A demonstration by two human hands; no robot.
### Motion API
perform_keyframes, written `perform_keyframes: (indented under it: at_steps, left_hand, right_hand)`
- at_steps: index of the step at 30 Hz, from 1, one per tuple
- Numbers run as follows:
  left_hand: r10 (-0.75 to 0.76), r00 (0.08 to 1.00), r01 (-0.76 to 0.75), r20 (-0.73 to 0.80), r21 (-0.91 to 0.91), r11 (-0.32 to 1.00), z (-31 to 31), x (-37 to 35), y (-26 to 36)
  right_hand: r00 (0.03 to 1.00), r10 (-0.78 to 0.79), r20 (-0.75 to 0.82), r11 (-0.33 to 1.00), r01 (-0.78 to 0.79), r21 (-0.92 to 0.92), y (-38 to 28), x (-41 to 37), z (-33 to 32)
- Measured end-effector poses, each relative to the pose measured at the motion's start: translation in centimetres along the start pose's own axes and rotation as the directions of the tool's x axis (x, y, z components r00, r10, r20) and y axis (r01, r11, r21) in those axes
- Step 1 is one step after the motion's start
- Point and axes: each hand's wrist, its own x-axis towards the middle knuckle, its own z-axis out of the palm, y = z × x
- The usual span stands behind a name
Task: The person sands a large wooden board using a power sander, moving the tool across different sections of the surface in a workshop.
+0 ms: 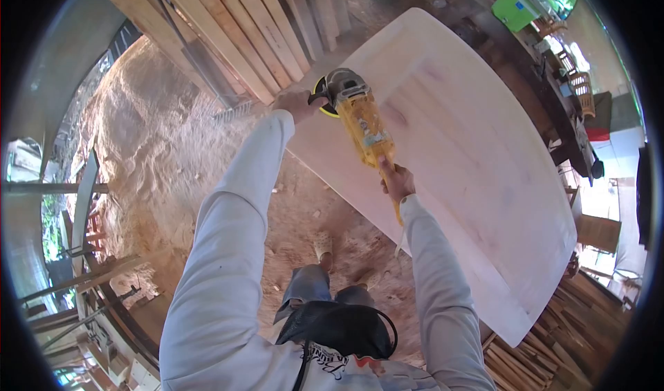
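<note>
A yellow angle grinder point(368, 127) with a grey metal head and a yellow-edged disc lies across the near edge of a large pale wooden tabletop point(460, 156). My left hand point(297, 105) is closed around the black side handle next to the grinder's head. Lower down, my right hand point(398, 181) wraps the rear grip of the same tool. The disc is mostly hidden behind the head and overlaps the tabletop's upper left edge. Faint darker streaks run along the board's surface.
Long planks point(242, 28) lean at the upper left beside a rake head point(232, 113). A big sawdust heap point(155, 114) covers the ground on the left. Wood strips point(532, 356) lie at lower right. Behind the tabletop are a dark bench point(515, 73) and a green box point(516, 8).
</note>
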Motion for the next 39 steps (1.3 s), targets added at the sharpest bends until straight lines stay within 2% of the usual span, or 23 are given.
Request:
perform_keyframes:
  at_steps: [6, 8, 9, 12, 15, 18, 24, 28, 36, 39]
  left_hand:
    - [-0.034, 0.997, 0.037, 0.068, -0.038, 0.999, -0.6, -0.1, -1.1]
    - [-0.041, 0.998, 0.044, 0.050, -0.077, 0.996, 0.5, -0.7, -3.1]
    - [-0.052, 0.997, 0.057, 0.058, -0.083, 0.995, 0.4, -1.5, -3.4]
    - [-0.095, 0.993, 0.101, 0.073, -0.078, 0.992, 0.3, -5.1, -3.4]
    - [-0.150, 0.986, 0.153, 0.072, -0.043, 0.987, 0.6, -8.3, -2.8]
    - [-0.194, 0.980, 0.196, 0.043, -0.039, 0.980, 1.0, -11.3, -2.4]
    - [-0.281, 0.951, 0.293, 0.129, -0.088, 0.952, 0.1, -14.5, -3.1]
    - [-0.279, 0.956, 0.286, 0.094, -0.070, 0.956, 1.4, -15.8, -4.0]
    - [-0.359, 0.932, 0.362, 0.043, -0.126, 0.924, 4.1, -21.1, -5.0]
    - [-0.345, 0.939, 0.344, 0.008, -0.097, 0.934, 4.2, -20.3, -5.8]
  right_hand:
    - [0.998, 0.031, 0.046, 0.997, -0.027, -0.079, -0.5, 0.8, 0.5]
    - [0.996, -0.036, 0.080, 0.998, 0.040, -0.052, 0.1, 0.6, 1.4]
    - [0.993, -0.072, 0.094, 0.996, 0.076, -0.038, 0.2, 0.4, 1.7]
    - [0.994, -0.009, 0.113, 0.988, 0.026, -0.151, 0.2, -2.2, 2.3]
    - [0.990, -0.018, 0.137, 0.983, 0.042, -0.179, 1.4, -3.9, 2.0]
    - [0.990, -0.096, 0.107, 0.983, 0.111, -0.148, 3.2, -5.1, 2.5]
    - [0.982, -0.134, 0.137, 0.952, 0.166, -0.258, 3.4, -6.0, 3.6]
    - [0.976, -0.121, 0.183, 0.965, 0.159, -0.209, 3.7, -6.7, 3.9]
    - [0.958, -0.095, 0.271, 0.911, 0.193, -0.363, 2.3, -9.2, 2.6]
    - [0.957, -0.072, 0.281, 0.925, 0.169, -0.341, 1.4, -9.2, 2.9]
